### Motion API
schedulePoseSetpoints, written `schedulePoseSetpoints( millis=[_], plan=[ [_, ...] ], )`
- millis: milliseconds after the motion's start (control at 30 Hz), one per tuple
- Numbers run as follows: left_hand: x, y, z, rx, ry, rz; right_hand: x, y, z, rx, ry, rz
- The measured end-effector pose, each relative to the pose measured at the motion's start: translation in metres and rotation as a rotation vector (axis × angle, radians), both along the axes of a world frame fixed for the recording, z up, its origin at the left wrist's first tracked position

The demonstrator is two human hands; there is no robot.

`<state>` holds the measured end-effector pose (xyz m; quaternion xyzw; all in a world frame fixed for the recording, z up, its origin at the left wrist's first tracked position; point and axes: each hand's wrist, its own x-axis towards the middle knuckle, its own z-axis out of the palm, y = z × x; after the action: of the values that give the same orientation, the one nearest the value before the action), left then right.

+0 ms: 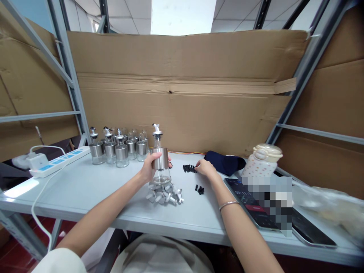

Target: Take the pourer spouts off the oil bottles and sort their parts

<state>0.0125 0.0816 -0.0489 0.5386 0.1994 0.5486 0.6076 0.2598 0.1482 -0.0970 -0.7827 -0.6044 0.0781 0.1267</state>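
My left hand (148, 167) is wrapped round the steel band of a glass oil bottle (160, 157) with a white pour spout, holding it upright over a pile of white spout parts (165, 195). My right hand (205, 167) reaches to a row of small black caps (189, 168) on the table, fingertips pinched at its right end. A few more black caps (200, 189) lie loose nearer me.
A cluster of several finished bottles (119, 148) stands at the back left. A white power strip (58, 161) lies at far left. A dark cloth (224, 161), a cream water bottle (263, 161) and a tablet (256, 201) sit right. Cardboard (184, 94) walls the back.
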Motion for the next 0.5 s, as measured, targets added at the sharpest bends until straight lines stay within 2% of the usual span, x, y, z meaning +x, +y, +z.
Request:
schedulePoseSetpoints(
  millis=[233,367,433,500],
  plan=[
    [0.001,-0.001,0.001,0.002,0.010,-0.001,0.000,0.004,-0.003,0.062,0.055,0.016],
    [0.000,0.001,0.000,0.001,0.014,-0.004,-0.002,0.000,0.003,0.156,0.117,0.003],
    [-0.003,0.004,-0.001,-0.004,0.025,-0.068,-0.004,-0.004,0.011,0.258,0.155,0.013],
    [-0.008,0.006,-0.001,-0.022,0.060,-0.222,-0.010,-0.010,0.021,0.394,0.202,0.063]
  ],
)
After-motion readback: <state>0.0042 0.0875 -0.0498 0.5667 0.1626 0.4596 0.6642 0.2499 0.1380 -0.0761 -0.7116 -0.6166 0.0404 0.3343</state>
